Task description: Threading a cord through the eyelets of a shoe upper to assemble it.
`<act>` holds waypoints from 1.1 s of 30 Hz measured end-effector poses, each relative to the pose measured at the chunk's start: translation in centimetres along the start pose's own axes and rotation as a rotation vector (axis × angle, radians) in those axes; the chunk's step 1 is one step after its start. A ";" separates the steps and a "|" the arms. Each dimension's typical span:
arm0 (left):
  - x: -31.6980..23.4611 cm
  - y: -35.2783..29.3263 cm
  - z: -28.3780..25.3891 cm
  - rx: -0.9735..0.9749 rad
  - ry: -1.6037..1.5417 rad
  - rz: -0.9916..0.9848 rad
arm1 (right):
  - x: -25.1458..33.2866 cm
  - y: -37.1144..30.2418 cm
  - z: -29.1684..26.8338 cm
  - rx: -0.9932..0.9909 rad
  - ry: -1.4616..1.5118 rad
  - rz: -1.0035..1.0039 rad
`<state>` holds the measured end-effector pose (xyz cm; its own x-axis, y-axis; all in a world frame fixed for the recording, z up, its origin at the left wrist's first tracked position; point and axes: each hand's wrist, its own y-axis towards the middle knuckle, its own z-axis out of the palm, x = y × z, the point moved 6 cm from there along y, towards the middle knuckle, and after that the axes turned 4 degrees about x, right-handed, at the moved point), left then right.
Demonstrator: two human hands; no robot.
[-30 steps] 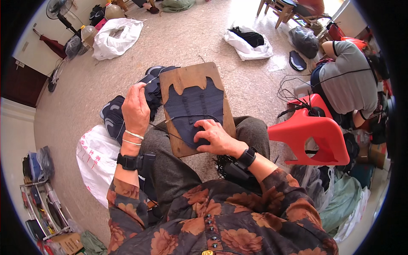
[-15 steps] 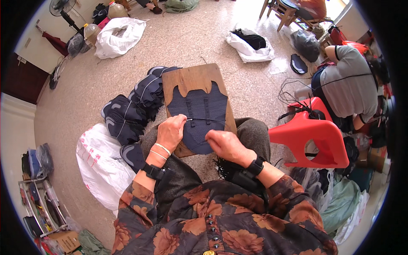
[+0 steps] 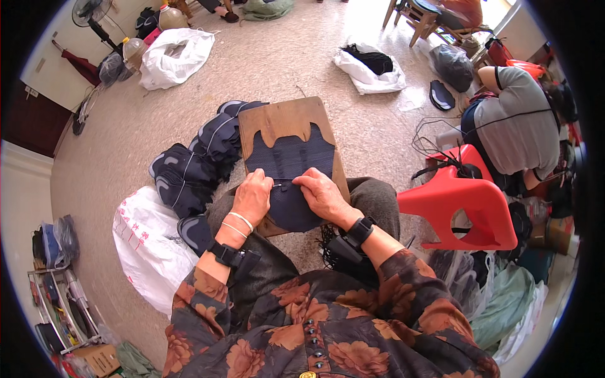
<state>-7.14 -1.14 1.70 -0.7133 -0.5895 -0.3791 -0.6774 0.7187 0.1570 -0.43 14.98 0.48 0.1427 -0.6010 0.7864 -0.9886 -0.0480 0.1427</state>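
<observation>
A piece of dark navy fabric (image 3: 296, 154) with a jagged far edge lies on a wooden board (image 3: 271, 116) over my lap. My left hand (image 3: 253, 196) is closed at the fabric's left side, and a thin, light-tipped tool (image 3: 275, 185) sticks out of its fingers. Opposite it, my right hand (image 3: 324, 196) pinches a thin cord against the middle of the fabric. Only a short bit of the cord shows between my fingertips. Both hands rest on the fabric, a small gap apart.
Tied bundles of dark cut pieces (image 3: 183, 173) lie to the left, beside a white sack (image 3: 148, 233). On the right stands a red plastic stool (image 3: 454, 201), with a bent-over person (image 3: 513, 120) beyond it. A white bag of black cords (image 3: 372, 69) sits farther off.
My right hand has moved up and left, closer to my left hand. The cord stretched between them has shortened. The two dark strips on the fabric show less plainly.
</observation>
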 end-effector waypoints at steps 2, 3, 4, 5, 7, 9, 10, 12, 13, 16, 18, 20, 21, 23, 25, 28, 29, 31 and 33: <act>-0.6 0.3 0.3 0.077 0.104 0.023 | 0.0 -0.1 0.1 0.000 -0.043 -0.024; -0.6 0.3 0.3 0.076 0.105 0.024 | 0.0 0.0 0.0 -0.002 -0.043 -0.025; -0.4 0.4 0.2 0.076 0.085 0.016 | -0.1 0.1 0.0 0.013 -0.045 -0.018; -0.3 0.4 0.2 0.077 0.065 0.008 | -0.1 0.2 0.0 0.028 -0.046 -0.010; -0.1 0.4 0.1 0.101 0.084 -0.002 | -0.2 0.2 0.0 0.043 -0.042 -0.004; -0.1 0.5 0.1 0.124 0.105 -0.013 | -0.2 0.1 0.1 0.058 -0.037 0.001; -0.4 0.7 0.1 0.137 0.131 0.009 | -0.1 0.0 0.1 0.049 -0.046 -0.005; -0.6 1.0 0.2 0.152 0.157 0.033 | 0.0 -0.2 0.0 0.037 -0.055 -0.009; -0.8 1.1 0.3 0.144 0.146 0.050 | 0.0 -0.3 0.1 0.034 -0.064 -0.014; -0.9 1.3 0.6 0.091 0.031 0.047 | -0.1 -0.3 0.1 0.027 -0.054 -0.020; -0.8 1.0 0.8 0.044 -0.072 0.026 | -0.3 -0.3 0.0 0.024 -0.034 -0.023; 0.0 0.4 0.6 -0.002 -0.155 -0.044 | -0.2 -0.2 -0.1 0.041 -0.007 -0.040; 0.1 0.2 0.3 -0.002 -0.155 -0.041 | -0.2 -0.2 -0.2 0.038 -0.009 -0.039; 0.9 -0.1 0.2 0.048 -0.134 -0.111 | -0.5 0.0 -0.4 0.039 0.033 0.012; 0.4 0.1 -0.1 0.032 -0.144 -0.102 | -0.2 0.0 -0.3 0.038 -0.048 -0.042; 0.4 0.2 -0.1 0.012 -0.139 -0.094 | 0.5 -0.2 0.1 0.026 -0.143 -0.104; 0.6 0.2 -0.2 -0.005 -0.147 -0.084 | 0.6 -0.1 0.2 0.013 -0.157 -0.109; 0.8 0.1 -0.2 -0.021 -0.161 -0.076 | 0.6 -0.1 0.4 0.023 -0.178 -0.102; 1.4 0.2 0.1 0.022 -0.272 -0.122 | 0.8 0.0 0.4 0.032 -0.198 -0.096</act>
<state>-8.25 -1.76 1.14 -0.5508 -0.5536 -0.6246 -0.7488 0.6583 0.0770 -0.30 14.19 0.83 0.2275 -0.7371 0.6363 -0.9723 -0.1363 0.1896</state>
